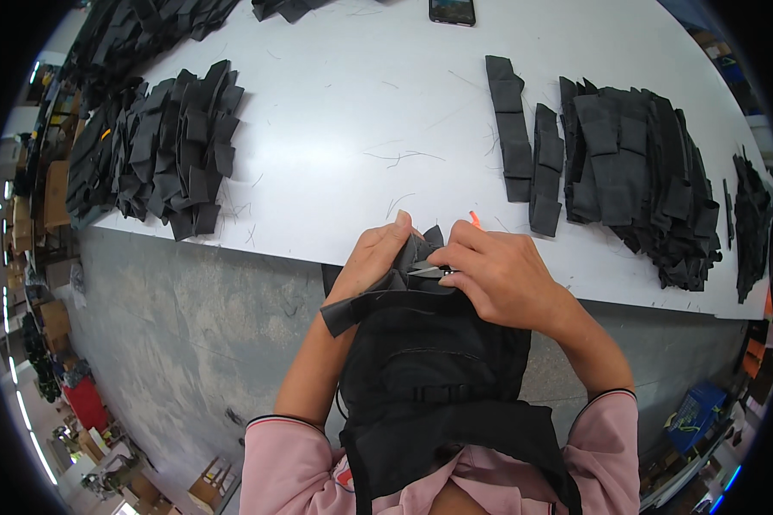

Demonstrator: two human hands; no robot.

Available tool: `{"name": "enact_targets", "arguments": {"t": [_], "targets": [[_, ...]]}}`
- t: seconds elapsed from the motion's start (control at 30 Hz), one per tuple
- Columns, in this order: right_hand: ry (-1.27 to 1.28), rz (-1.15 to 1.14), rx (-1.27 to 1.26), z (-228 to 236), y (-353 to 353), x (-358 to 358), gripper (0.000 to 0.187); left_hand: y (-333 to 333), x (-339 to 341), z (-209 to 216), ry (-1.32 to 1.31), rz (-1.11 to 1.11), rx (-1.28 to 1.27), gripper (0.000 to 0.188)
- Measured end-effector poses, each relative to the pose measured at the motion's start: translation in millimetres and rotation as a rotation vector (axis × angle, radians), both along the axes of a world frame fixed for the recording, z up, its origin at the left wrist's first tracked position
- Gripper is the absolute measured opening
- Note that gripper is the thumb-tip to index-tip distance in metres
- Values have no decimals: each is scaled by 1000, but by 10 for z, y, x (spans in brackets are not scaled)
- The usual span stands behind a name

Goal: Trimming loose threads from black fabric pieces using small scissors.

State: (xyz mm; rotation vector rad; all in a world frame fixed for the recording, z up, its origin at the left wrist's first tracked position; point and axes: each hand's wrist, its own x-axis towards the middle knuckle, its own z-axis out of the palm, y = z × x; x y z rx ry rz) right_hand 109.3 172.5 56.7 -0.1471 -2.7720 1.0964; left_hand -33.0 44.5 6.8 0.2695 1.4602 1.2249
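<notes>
A black fabric piece (404,287) is pinched by the left hand (374,257) at the counter (335,112) edge; small snips (434,271) are gripped in the right hand (498,275).

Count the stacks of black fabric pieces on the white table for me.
4 at least: far left pile, top left pile, right pile, and a small one at the right edge. More may lie out of view.
</notes>
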Motion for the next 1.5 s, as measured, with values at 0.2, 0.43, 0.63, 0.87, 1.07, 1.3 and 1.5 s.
{"name": "enact_targets", "arguments": {"t": [0.2,0.43,0.63,0.87,1.07,1.3,1.5], "targets": [[65,-86,6,-49,-70,27,19,-3,-9,-29,-59,-21,-11,50],[-6,-119,-37,-42,-75,35,20,-16,14,35,22,-10,43,47],[48,-317,-275,-151,-215,135,26,-62,25,27,280,-3,129,40],[187,-360,-94,-372,-172,186,27,-20,112,168,159,26,275,25],[317,-325,-183,-462,-11,83,32,-85,218,178,-297,-5,140,62],[47,-504,-238,-157,-335,267,28,-80,364,71,-49,367,145,54],[74,-426,165,-117,-372,230,29,-17,406,79,102,350,172,52]]}}
